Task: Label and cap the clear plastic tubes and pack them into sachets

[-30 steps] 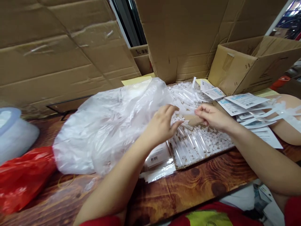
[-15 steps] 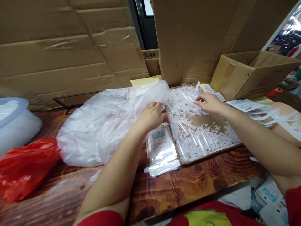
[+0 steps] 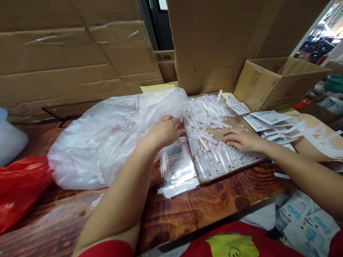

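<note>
My left hand (image 3: 164, 130) is curled against the edge of a big clear plastic bag (image 3: 107, 139), its fingers closed on the bag or on something there that I cannot make out. Just below it lies a stack of clear printed sachets (image 3: 177, 167). My right hand (image 3: 241, 140) rests palm down, fingers spread, on a flat cardboard sheet (image 3: 227, 125) strewn with several small clear tubes (image 3: 207, 110) and white caps.
A red plastic bag (image 3: 21, 189) lies at the left, an open carton (image 3: 278, 82) at the back right. Printed leaflets (image 3: 268, 119) and white paper strips (image 3: 316, 137) lie to the right. Cardboard walls stand behind the wooden table (image 3: 209, 207).
My right hand came down from the far tubes toward me and flattened on the sheet. My left hand left the tube it pinched and went to the bag's edge.
</note>
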Available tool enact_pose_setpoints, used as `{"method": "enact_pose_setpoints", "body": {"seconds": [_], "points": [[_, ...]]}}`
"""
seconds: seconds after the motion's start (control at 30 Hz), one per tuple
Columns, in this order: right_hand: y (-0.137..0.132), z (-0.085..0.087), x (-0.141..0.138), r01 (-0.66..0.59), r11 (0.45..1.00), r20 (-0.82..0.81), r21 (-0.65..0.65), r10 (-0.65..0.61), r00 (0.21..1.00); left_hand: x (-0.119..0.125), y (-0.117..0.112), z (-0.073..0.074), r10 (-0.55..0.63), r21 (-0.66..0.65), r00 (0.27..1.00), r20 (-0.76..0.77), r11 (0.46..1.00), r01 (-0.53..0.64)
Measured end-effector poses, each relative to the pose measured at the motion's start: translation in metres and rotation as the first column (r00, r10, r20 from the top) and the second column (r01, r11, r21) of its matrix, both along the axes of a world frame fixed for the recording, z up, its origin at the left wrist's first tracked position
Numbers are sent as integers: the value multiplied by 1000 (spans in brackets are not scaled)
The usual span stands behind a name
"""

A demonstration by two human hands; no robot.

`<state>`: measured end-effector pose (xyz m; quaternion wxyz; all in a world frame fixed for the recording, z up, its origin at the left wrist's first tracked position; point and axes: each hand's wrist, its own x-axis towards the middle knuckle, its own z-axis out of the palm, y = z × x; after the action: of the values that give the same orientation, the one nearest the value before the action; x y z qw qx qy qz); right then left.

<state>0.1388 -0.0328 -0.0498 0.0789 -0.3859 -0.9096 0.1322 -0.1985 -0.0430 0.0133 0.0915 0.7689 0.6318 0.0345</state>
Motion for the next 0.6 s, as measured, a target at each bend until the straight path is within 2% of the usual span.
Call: {"method": "enact_pose_setpoints", "body": {"seconds": [0.1,0.23,0.27,0.33,0.43,0.6], "points": [[-7,1,10,-43,998,30,-43,45,999,-1,1,0,-4,-3,1000,-13,1000,4],[-17,15,29,-2,1000,-3,17,2,1000,0,1,-3,-8,12,998,-56,1000,9],[-21,19,31,10,1000,-14,-1,-10,1000,1,2,-4,-13,22,998,-65,1000,15],[-30,27,34,7,992,-19,-127,-10,1000,1,3,-6,-27,35,997,-76,999,30],[-43,34,28,17,947,20,-322,-11,1000,2,5,-9,-33,25,995,-96,999,36],[-47,33,15,139,942,185,-305,-85,979,3,5,-9,-33,2,993,-112,999,33]]}}
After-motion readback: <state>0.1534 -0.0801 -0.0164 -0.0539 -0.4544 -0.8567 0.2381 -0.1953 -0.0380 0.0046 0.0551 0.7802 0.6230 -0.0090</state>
